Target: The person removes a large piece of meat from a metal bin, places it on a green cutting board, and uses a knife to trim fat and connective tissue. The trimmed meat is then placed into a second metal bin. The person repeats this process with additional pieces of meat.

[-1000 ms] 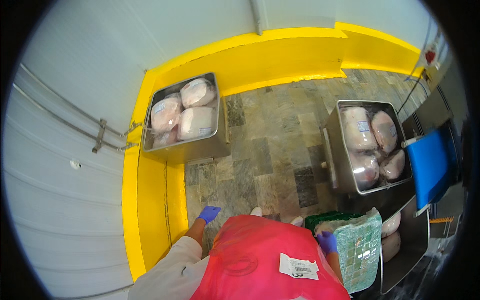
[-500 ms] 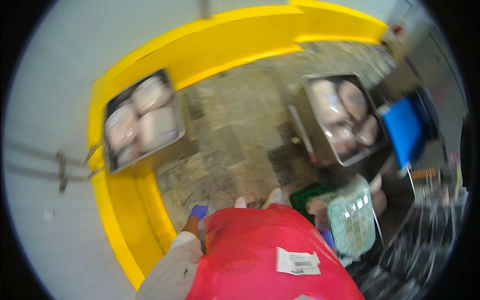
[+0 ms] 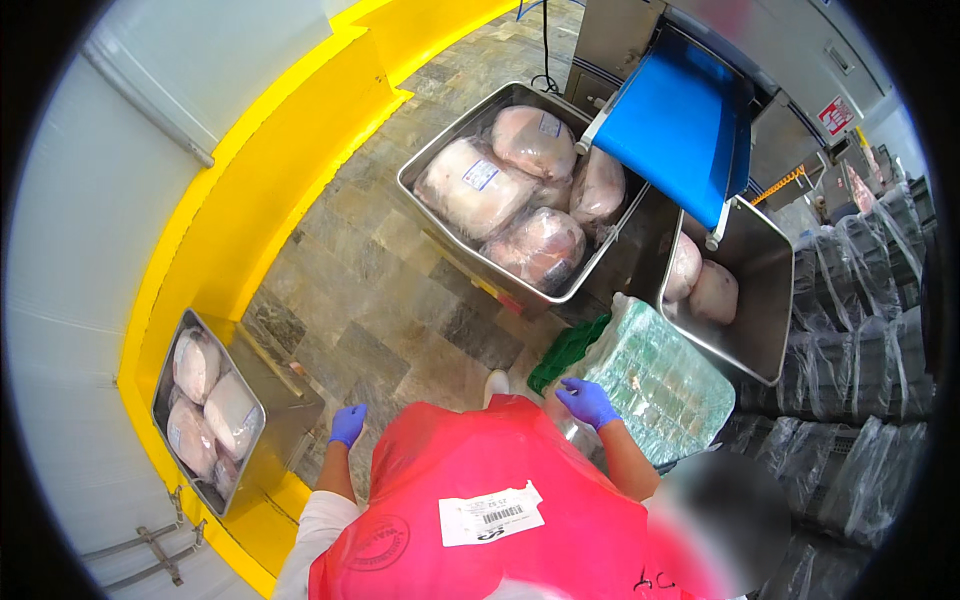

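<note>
My left hand (image 3: 348,425), in a blue-purple glove, hangs out to the left over the floor. Its fingers look curled together with nothing in them. To the right, my right hand (image 3: 590,402) wears the same kind of glove, fingers apart. It is at the near left edge of a stack wrapped in clear greenish plastic (image 3: 665,375); whether it touches the wrap I cannot tell. Green plastic (image 3: 565,352) shows beside that stack. Between my arms is a red plastic apron (image 3: 400,480) with a white label.
Ahead, a steel bin (image 3: 415,185) holds several bagged pale meat pieces (image 3: 535,140). A blue conveyor belt (image 3: 680,120) overhangs a second steel bin (image 3: 760,290). Another meat-filled bin (image 3: 262,425) stands left by the yellow kerb (image 3: 235,200). Wrapped dark crates (image 3: 850,370) are stacked at right.
My view has swung to the right. The bin ahead, belt and wrapped stack appear nearer and further left. My right hand, mostly hidden before, now shows by the stack.
</note>
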Demonstrator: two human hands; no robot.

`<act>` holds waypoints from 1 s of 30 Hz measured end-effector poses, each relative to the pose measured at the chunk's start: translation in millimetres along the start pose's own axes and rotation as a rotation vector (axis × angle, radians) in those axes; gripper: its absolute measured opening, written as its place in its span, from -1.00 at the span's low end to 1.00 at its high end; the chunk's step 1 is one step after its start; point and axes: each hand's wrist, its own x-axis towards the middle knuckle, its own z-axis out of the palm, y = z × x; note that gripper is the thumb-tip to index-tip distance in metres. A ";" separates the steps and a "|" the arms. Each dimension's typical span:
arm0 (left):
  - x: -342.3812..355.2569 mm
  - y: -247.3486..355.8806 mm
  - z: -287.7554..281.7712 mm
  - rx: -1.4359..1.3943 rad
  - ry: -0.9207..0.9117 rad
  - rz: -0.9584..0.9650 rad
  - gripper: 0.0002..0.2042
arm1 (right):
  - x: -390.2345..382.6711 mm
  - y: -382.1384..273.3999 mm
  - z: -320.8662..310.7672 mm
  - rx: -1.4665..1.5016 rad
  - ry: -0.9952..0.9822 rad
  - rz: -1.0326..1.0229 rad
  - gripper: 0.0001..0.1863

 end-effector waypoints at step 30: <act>603.7 468.6 50.7 0.100 0.015 0.127 -0.34 | 389.3 -180.0 -84.5 0.146 0.155 0.214 -0.33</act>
